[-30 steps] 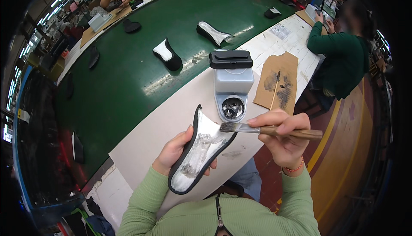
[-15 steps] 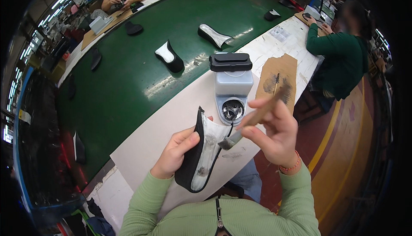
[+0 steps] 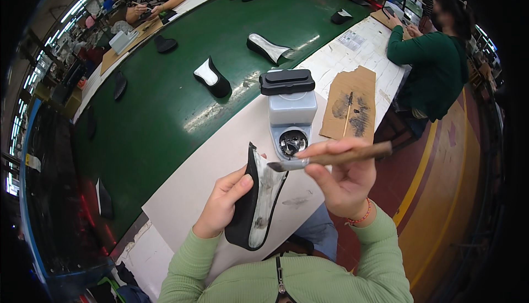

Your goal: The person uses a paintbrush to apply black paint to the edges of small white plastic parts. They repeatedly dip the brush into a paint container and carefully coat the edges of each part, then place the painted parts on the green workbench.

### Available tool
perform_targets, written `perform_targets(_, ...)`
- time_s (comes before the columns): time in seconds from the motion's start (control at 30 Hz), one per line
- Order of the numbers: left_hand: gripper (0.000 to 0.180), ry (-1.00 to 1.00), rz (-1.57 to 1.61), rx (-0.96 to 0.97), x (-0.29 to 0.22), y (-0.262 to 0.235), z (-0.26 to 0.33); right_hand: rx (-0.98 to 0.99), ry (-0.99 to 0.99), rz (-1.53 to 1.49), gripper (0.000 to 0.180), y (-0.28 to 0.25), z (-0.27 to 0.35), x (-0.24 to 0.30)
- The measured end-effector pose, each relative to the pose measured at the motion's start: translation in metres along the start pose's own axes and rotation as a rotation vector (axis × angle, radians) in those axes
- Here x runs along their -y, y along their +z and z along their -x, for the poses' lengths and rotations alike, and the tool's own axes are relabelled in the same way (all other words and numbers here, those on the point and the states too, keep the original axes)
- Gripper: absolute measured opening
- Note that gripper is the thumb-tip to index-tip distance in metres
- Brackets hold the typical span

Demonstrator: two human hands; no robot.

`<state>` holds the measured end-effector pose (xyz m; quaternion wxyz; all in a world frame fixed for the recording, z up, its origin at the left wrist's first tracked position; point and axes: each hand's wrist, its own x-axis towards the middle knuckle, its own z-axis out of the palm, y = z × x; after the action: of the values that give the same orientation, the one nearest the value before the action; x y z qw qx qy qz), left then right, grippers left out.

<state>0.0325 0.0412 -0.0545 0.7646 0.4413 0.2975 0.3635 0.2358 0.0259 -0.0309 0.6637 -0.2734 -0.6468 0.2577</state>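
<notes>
My left hand is closed on the side of a black wedge shoe sole, thumb on the near edge. The sole stands tilted, its narrow end up, and its pale inner face is smeared with grey. In my right hand a flat paintbrush with a wooden handle lies nearly level between thumb and fingers. Its dark bristles are over the upper part of the pale face; whether they touch it I cannot tell. Just beyond stands a translucent dispenser bottle with a black cap and a round cup of black liquid in front.
A stained cardboard piece with a thin brush lies right of the bottle. Pale sheeting covers my work surface. Several soles, such as a wedge sole, rest on the green belt. Co-workers sit at far left and right.
The paintbrush has turned from slanting to nearly level, and its bristles have moved up and left along the sole. My left hand keeps its hold; the whole view has shifted slightly.
</notes>
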Motion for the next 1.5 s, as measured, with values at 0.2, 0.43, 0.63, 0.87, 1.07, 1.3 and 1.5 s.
perform_targets(0.2,0.042,0.021,0.035,-0.022,-0.001,0.001,-0.002,0.196,-0.226,0.183,0.036,0.005,0.003,0.001)
perform_targets(0.43,0.041,0.049,-0.041,-0.029,-0.007,0.004,0.0,0.222,0.162,-0.044,0.041,-0.006,0.001,0.009)
perform_targets(0.63,0.039,0.001,-0.099,0.042,-0.008,0.002,0.005,0.031,0.292,-0.07,0.036,-0.012,-0.004,-0.004)
perform_targets(0.87,0.038,-0.102,0.047,-0.05,0.012,-0.017,0.002,-0.208,0.294,-0.016,0.029,-0.036,-0.005,-0.02)
perform_targets(1.07,0.047,-0.172,0.213,-0.146,0.036,-0.024,0.003,-0.191,0.5,0.147,0.037,-0.041,0.006,-0.05)
perform_targets(1.3,0.05,-0.2,0.273,-0.15,0.038,-0.026,0.005,-0.109,0.395,0.482,0.045,-0.032,0.01,-0.069)
perform_targets(1.5,0.058,-0.204,0.327,-0.143,0.036,-0.027,0.006,-0.092,0.359,0.553,0.044,-0.028,0.016,-0.078)
